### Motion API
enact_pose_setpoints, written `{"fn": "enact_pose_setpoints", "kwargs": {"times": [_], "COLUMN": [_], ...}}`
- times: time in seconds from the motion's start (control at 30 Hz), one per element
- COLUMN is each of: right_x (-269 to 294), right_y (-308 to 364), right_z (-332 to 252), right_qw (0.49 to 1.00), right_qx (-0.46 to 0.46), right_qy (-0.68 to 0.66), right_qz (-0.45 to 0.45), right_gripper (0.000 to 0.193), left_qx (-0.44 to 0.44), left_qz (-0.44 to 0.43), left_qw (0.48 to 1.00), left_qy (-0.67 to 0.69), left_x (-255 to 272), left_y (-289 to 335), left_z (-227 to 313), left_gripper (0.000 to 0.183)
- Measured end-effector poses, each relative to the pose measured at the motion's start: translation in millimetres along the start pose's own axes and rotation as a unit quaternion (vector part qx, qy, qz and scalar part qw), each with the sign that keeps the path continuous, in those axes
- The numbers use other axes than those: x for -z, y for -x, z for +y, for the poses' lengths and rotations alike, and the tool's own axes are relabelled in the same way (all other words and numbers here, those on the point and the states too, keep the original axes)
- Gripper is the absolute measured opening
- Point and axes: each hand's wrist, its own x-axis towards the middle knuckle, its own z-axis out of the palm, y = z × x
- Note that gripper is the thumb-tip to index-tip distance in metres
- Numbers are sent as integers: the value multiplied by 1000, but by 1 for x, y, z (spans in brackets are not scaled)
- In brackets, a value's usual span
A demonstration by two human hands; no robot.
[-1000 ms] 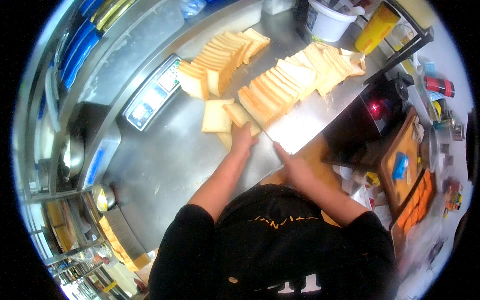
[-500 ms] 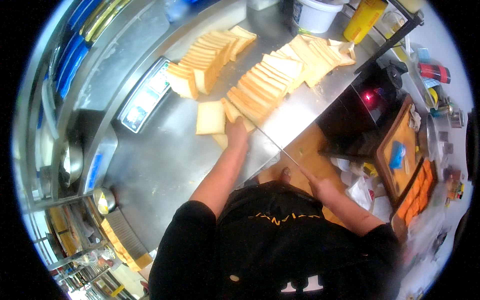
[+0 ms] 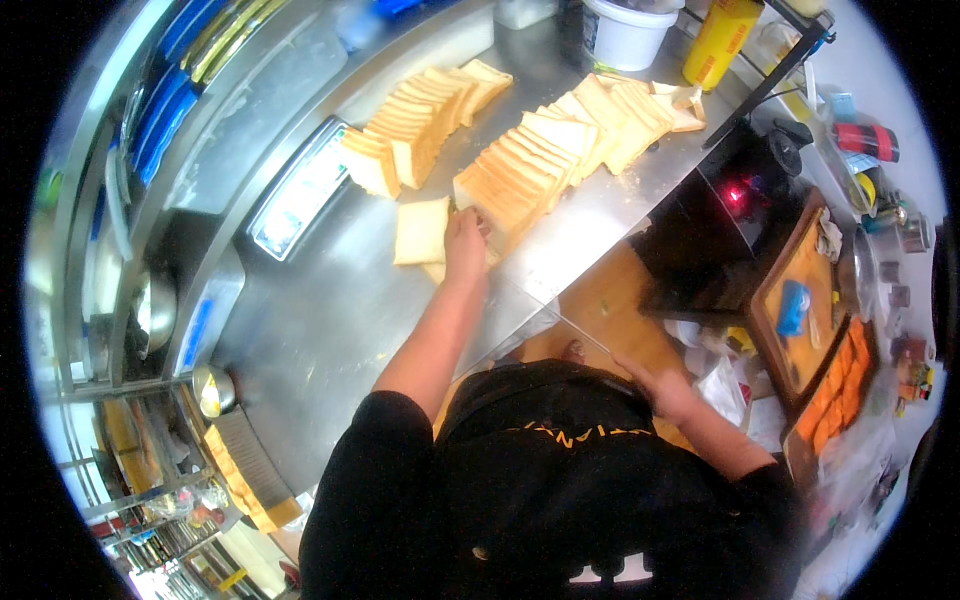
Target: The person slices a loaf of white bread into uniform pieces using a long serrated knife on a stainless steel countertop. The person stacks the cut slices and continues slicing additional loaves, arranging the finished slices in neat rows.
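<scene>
A row of sliced white bread (image 3: 510, 180) runs back across the steel worktop. At the row's near end is my left hand (image 3: 466, 244), its fingers curled against the bread; whether a slice is between them is hidden. Just left of that hand, a square bread slice (image 3: 422, 230) lies flat on another slice that is mostly covered. My right hand (image 3: 665, 392) is closed round the handle end of a long thin knife (image 3: 580, 333). The blade points up and left past the worktop's edge, its tip below the bread row and apart from it.
A second row of bread slices (image 3: 415, 120) stands farther left, beside a scale (image 3: 298, 195). At the back are a white bucket (image 3: 628, 35) and a yellow cylinder (image 3: 722, 42). An uncut-looking loaf sits in a slicing rack (image 3: 245, 470) at lower left. A wooden tray (image 3: 780, 310) is at right.
My left hand has shifted slightly up and left, and the slice it held tilted beside the row no longer shows there. My right hand has drawn the knife down and right, away from the bread.
</scene>
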Motion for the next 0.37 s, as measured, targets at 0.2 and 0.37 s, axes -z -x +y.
{"fn": "enact_pose_setpoints", "kwargs": {"times": [0.2, 0.37], "right_x": [1, -14], "right_y": [-53, -72], "right_z": [-20, -20], "right_qw": [988, 976], "right_qx": [63, 99], "right_qy": [-22, -82], "right_qz": [143, 178], "right_gripper": [64, 69], "left_qx": [-73, -170], "left_qz": [-51, 69], "left_qw": [981, 737], "left_qy": [-171, -650], "left_x": [42, 48], "left_y": [-30, -18], "left_z": [-6, 8], "left_gripper": [29, 73]}}
